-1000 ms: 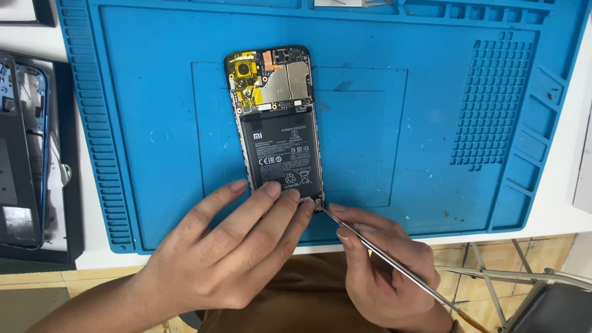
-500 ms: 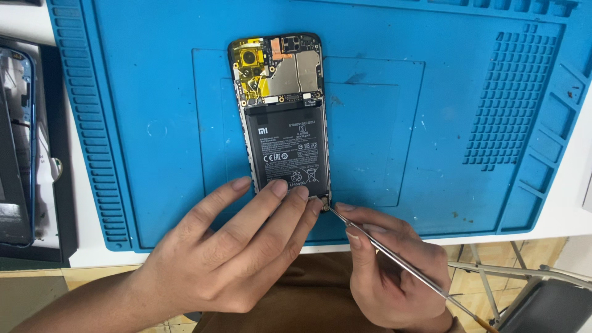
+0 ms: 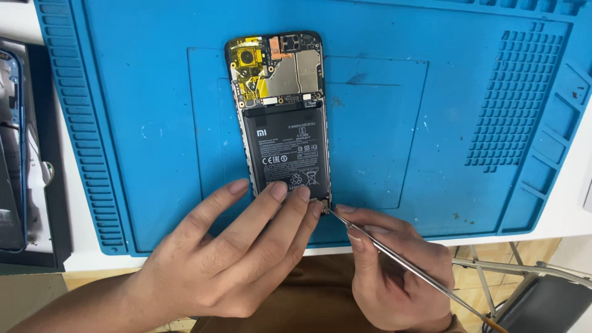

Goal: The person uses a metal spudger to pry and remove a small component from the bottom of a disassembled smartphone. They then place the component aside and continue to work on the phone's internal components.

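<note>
Phone (image 3: 283, 114), back cover removed, lies on blue mat (image 3: 431, 123); its lower end is hidden beneath left hand (image 3: 228, 259), pressed flat, grasping nothing. Thin metal tool (image 3: 401, 265) is pinched by right hand (image 3: 394, 265), its tip at the phone's lower corner, its handle cut off.

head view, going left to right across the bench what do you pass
Dark tray with parts → left hand → opened phone → right hand holding a thin metal tool → grid of small cells on the blue mat

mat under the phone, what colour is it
Blue mat, seen in the head view.
</note>
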